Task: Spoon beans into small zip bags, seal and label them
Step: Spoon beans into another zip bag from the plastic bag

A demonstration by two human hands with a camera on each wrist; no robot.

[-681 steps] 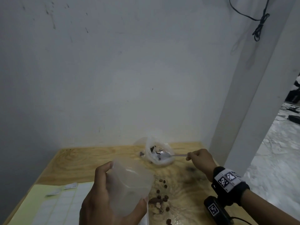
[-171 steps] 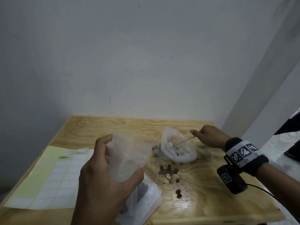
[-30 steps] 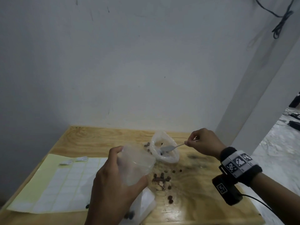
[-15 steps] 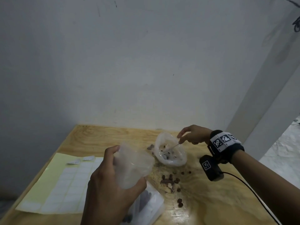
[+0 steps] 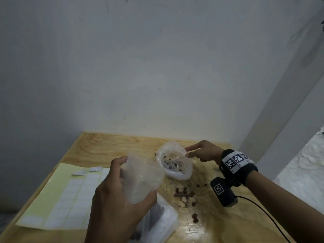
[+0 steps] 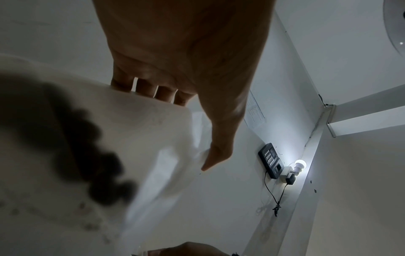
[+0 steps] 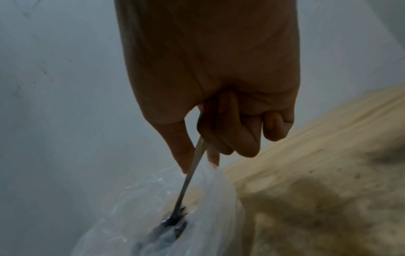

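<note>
Holding a zip bag (image 5: pixel 142 179) up in the left hand (image 5: pixel 114 204), thumb and fingers curled round it, mouth gaping toward the right hand (image 5: pixel 203 152). Pinching a spoon (image 5: pixel 175 159) handle between right thumb and fingers, bowl dipped among beans (image 5: pixel 172 165) in the bean bag (image 5: pixel 175 174) just left of that hand. Loose spilled beans (image 5: pixel 185 190) scattered between both hands, label sheet (image 5: pixel 70 199) lying left of the left hand, flat filled bag (image 5: pixel 161 223) right below it.
</note>
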